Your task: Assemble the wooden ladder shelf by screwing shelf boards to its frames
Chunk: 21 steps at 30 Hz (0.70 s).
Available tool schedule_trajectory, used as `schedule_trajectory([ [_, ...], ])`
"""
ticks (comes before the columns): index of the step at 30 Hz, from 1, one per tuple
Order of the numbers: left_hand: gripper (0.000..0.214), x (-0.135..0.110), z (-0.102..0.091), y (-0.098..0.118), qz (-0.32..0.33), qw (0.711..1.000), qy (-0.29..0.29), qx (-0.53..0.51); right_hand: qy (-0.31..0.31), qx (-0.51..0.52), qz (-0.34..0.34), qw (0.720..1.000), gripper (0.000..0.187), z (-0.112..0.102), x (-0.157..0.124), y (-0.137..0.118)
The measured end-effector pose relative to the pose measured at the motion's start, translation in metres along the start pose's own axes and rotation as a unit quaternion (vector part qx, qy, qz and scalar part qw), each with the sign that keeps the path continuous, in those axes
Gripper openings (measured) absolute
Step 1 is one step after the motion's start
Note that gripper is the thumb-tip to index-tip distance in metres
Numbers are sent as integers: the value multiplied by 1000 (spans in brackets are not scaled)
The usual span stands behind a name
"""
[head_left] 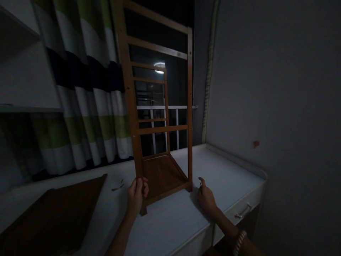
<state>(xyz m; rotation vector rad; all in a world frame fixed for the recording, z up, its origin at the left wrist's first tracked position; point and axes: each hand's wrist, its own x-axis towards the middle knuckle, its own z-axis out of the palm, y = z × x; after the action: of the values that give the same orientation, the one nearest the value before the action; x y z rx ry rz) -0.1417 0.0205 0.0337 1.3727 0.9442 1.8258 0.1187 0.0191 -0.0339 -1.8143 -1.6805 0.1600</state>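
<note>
A tall brown wooden rack frame [189, 89] stands upright on the white desktop, with a flat wooden shelf panel [165, 174] between its sides near the bottom. My left hand [136, 192] is closed around the lower part of the rack's near left post. Just right of the near right post, my right hand [206, 195] is apart from the wood, its fingers curled and the index finger raised. A tiny dark thing seems to be at those fingertips, too small to name. Several small dark pieces of hardware [115, 189] lie left of my left hand.
Loose brown wooden panels [61, 209] lie on the desk [226, 170] at the left. Striped curtains [90, 89] hang behind, beside a dark window with a white rail [173, 107]. A grey wall [287, 89] bounds the right; a drawer handle [243, 211] sticks out below.
</note>
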Motion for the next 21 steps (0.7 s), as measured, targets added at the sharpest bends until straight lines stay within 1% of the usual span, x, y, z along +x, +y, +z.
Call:
schedule_trajectory([
  [2,33,0,0,0,3,1000,2,2,-6,-29,6,1000,53,-3,5,6],
  [5,34,0,-1,0,6,1000,-1,-3,-29,-75,-8,997,46,-8,13,15],
  [8,32,0,-1,1,12,1000,-18,-17,-49,-110,-23,993,43,-12,19,20],
  [12,30,-1,1,4,36,998,-41,-18,-55,-122,-40,990,46,-15,21,25],
  [14,29,-1,2,6,48,998,-44,-20,-57,-120,-32,991,45,-14,21,27],
  [16,28,-1,3,8,56,997,-45,-26,-34,-118,-11,992,44,-12,19,29],
  [18,26,-2,3,9,60,997,-48,-31,13,-114,6,993,42,-14,18,27],
  [19,25,-2,3,10,60,996,-50,-32,42,-105,5,994,40,-17,19,24],
  [21,26,-3,3,10,58,996,-53,-32,101,-65,-21,993,38,-29,25,11],
])
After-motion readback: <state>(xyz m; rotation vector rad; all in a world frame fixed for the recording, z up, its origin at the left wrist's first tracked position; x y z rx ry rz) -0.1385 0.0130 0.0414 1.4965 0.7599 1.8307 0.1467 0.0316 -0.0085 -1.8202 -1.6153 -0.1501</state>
